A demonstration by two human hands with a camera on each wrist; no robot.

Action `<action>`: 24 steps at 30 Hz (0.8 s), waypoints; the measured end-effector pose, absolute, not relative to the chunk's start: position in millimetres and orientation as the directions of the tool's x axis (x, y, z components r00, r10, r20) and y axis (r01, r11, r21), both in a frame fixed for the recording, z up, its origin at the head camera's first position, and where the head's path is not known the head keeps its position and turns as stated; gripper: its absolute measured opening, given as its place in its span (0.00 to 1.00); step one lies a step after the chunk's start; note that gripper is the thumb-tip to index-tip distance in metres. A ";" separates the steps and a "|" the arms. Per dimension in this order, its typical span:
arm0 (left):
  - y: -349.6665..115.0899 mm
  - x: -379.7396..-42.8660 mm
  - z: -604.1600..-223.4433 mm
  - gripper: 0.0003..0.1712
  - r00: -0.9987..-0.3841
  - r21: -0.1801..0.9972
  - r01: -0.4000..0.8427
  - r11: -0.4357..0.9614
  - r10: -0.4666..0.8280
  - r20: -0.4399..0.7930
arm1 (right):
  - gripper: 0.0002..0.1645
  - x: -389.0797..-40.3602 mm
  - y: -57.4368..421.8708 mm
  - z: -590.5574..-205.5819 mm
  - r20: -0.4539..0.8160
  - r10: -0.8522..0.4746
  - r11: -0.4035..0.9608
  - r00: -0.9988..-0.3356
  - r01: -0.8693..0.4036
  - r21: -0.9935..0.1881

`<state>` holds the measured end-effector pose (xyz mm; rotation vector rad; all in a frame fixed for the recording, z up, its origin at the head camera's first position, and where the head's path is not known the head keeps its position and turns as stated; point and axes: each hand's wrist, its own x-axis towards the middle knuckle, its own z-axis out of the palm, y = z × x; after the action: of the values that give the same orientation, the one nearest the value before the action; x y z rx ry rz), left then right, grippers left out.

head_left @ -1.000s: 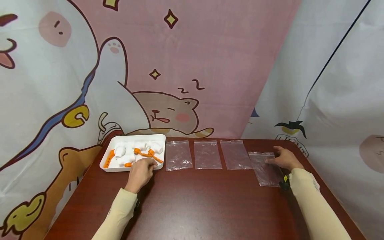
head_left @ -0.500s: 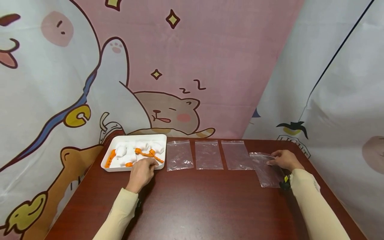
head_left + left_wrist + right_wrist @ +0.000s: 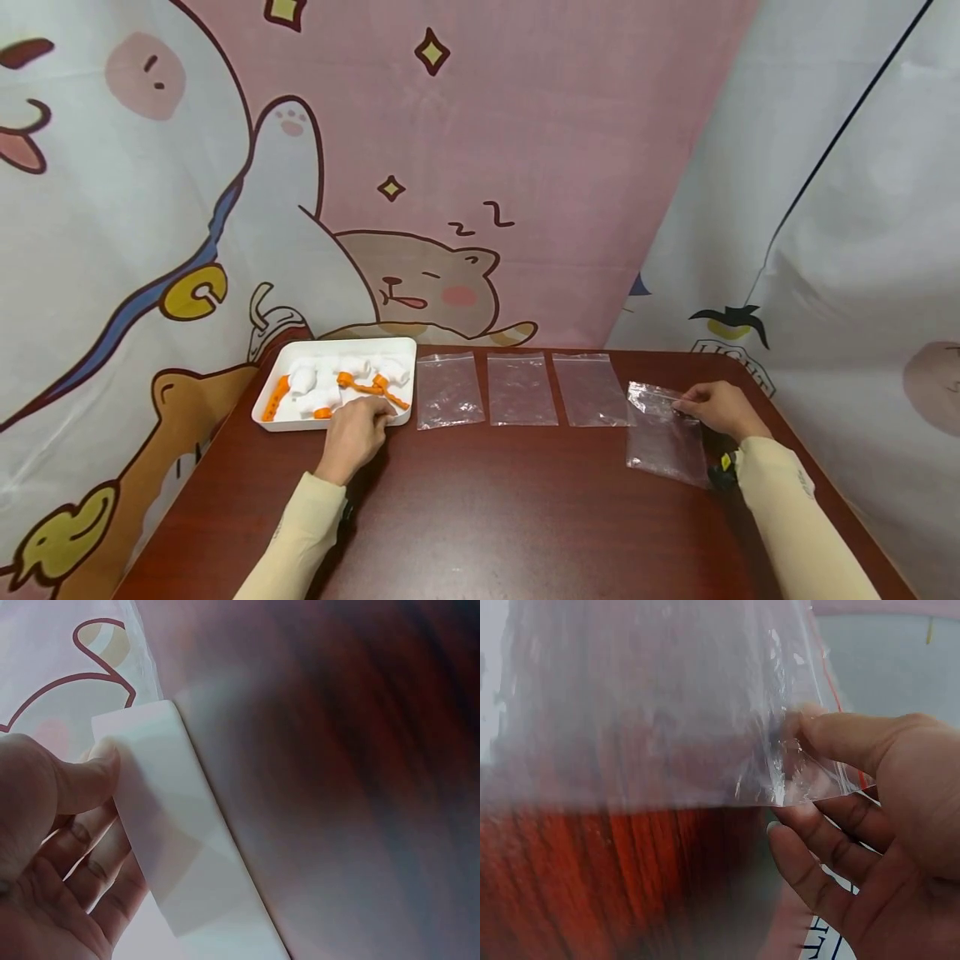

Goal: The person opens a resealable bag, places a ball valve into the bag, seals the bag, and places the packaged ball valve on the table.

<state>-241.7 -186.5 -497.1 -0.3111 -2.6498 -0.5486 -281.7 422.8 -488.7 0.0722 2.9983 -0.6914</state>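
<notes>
My left hand (image 3: 356,437) grips the near right rim of a white tray (image 3: 288,425). In the left wrist view the thumb (image 3: 94,776) lies against the tray's wall (image 3: 187,847), with the other fingers behind the rim. The tray holds white crumpled pieces (image 3: 302,379) and orange strap-like pieces (image 3: 276,398). At the right, my right hand (image 3: 726,410) pinches a clear zip bag (image 3: 663,446) by its right edge near the top. The right wrist view shows thumb and index finger on the bag (image 3: 667,712) close to its red zip line.
Three more clear zip bags lie flat in a row between the tray and the held bag: the left one (image 3: 450,392), the middle one (image 3: 521,390) and the right one (image 3: 591,390). A cartoon-printed cloth (image 3: 555,167) hangs behind the brown table (image 3: 510,517).
My right hand has closed its fingers on the bag's edge and drawn it slightly up and toward me; the bag's top now tilts up. The left hand stays at the tray.
</notes>
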 end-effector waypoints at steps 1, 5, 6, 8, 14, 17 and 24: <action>-186.4 -241.8 -497.2 0.08 -0.889 0.330 0.294 0.897 0.130 0.439 | 0.20 -280.0 422.7 -487.7 -0.070 0.031 0.898 -0.997 0.059 -0.436; -186.1 -242.0 -497.7 0.08 -0.889 0.330 0.289 0.898 0.125 0.440 | 0.20 -273.9 420.7 -481.8 -0.034 0.016 0.901 -0.999 0.030 -0.432; -186.0 -241.9 -497.8 0.08 -0.889 0.332 0.289 0.898 0.124 0.440 | 0.20 -272.3 420.3 -480.2 -0.024 0.016 0.902 -1.000 0.025 -0.430; -185.6 -241.8 -498.2 0.08 -0.890 0.332 0.288 0.898 0.123 0.439 | 0.21 -268.9 419.2 -477.2 0.003 0.016 0.904 -1.000 0.013 -0.427; -184.6 -241.3 -498.8 0.09 -0.892 0.336 0.288 0.897 0.123 0.435 | 0.25 -257.6 411.4 -466.3 0.046 0.037 0.892 -0.998 0.013 -0.451; -184.6 -240.9 -498.7 0.09 -0.893 0.336 0.285 0.898 0.120 0.435 | 0.23 -252.8 405.6 -459.3 0.089 0.023 0.893 -0.996 -0.019 -0.450; -184.5 -240.9 -498.8 0.09 -0.889 0.332 0.284 0.900 0.117 0.443 | 0.20 -242.0 391.4 -443.9 0.182 0.028 0.897 -0.983 -0.056 -0.439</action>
<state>-240.9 -184.5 -498.8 -0.2926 -2.6437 -0.5493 -242.0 391.4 -443.9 -0.0247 3.2382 -0.7592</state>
